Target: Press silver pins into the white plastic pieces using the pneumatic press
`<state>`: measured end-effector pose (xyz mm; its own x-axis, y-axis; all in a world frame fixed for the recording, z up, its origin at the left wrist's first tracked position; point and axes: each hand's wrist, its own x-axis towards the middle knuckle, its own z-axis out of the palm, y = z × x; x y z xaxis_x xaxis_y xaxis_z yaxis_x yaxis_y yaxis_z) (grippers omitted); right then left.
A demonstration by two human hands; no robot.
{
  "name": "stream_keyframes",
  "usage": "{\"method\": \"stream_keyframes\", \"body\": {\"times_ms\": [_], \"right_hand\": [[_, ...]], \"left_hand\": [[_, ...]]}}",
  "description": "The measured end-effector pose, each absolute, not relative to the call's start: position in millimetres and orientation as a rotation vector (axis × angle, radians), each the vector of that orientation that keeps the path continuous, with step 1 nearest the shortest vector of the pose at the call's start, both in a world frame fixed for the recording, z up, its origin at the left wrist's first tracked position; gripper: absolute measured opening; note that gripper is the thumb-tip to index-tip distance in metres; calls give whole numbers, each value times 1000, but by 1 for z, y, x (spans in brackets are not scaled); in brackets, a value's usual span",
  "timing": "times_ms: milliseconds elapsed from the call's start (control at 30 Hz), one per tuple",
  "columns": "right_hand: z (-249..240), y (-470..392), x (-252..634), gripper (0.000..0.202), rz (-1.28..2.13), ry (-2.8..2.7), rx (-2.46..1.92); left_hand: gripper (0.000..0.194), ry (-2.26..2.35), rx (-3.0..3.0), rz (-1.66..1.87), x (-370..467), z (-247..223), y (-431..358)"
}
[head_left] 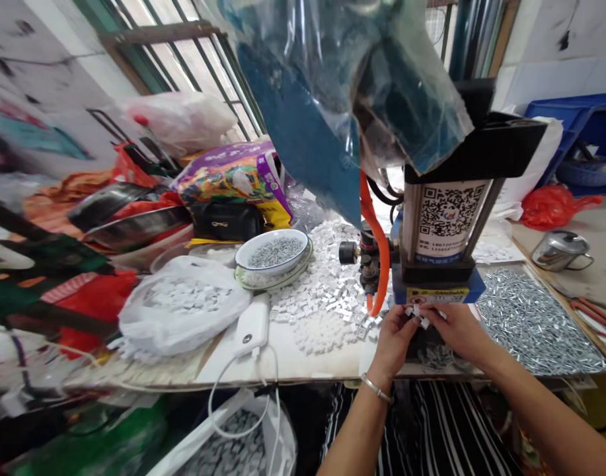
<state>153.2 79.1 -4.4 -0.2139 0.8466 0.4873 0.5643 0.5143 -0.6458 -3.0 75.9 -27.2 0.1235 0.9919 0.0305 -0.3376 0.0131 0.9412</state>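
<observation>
Both hands meet under the head of a black and blue press (439, 277). My left hand (394, 340), with a silver bangle at the wrist, has its fingers pinched at small white pieces (416, 311). From the right, my right hand (454, 330) reaches in with its fingers closed on the same small white pieces. Fine detail between the fingertips is too small to tell. Beside my right hand, a tray holds many metal pins (535, 320). Left of my left hand lie loose white pieces (327, 284).
An enamel bowl of pins (271, 254), a plastic bag of white pieces (184, 301) and a white power bank (253, 327) with a cable are on the left. An orange hose (379, 244) hangs beside the press. A metal mug (560, 250) and red-handled scissors (595, 314) sit at right.
</observation>
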Motion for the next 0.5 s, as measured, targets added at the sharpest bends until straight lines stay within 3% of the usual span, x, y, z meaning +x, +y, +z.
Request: {"method": "stream_keyframes", "body": {"times_ms": [200, 500], "right_hand": [[-11, 69, 143, 27, 175, -2018, -1050], [-5, 60, 145, 23, 103, -1983, -1109]], "left_hand": [[32, 843, 1034, 1249, -4, -27, 77], [27, 786, 1012, 1253, -5, -28, 74]]}}
